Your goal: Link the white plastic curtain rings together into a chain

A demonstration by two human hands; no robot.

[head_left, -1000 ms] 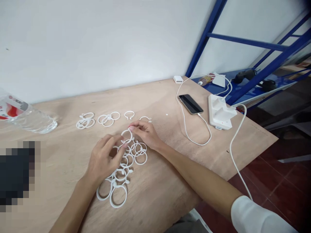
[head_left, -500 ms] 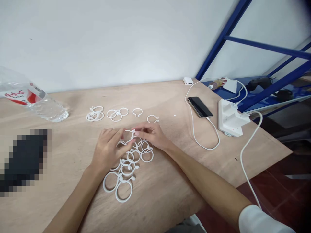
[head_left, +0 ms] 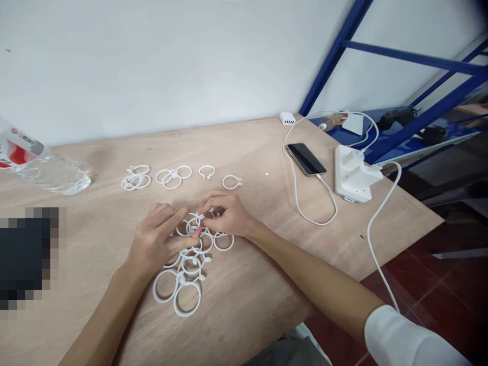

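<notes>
A pile of several white plastic rings (head_left: 186,277) lies on the wooden table (head_left: 247,284) in front of me. My left hand (head_left: 156,241) and my right hand (head_left: 224,213) meet over the top of the pile, and both pinch the same white ring (head_left: 191,223) between fingertips. Behind them, along a row, lie a cluster of linked rings (head_left: 135,179), a second cluster (head_left: 173,176), a single ring (head_left: 206,172) and another single ring (head_left: 232,181).
A clear water bottle (head_left: 46,170) lies at the far left. A black phone (head_left: 306,159) on a white cable, a white power strip (head_left: 353,175) and a small white charger (head_left: 287,118) sit at the right. A blue metal rack (head_left: 404,58) stands beyond the table's right edge.
Both hands have drawn closer to me over the pile, and the ring they pinch has come with them. The fingers are curled tighter around it than before.
</notes>
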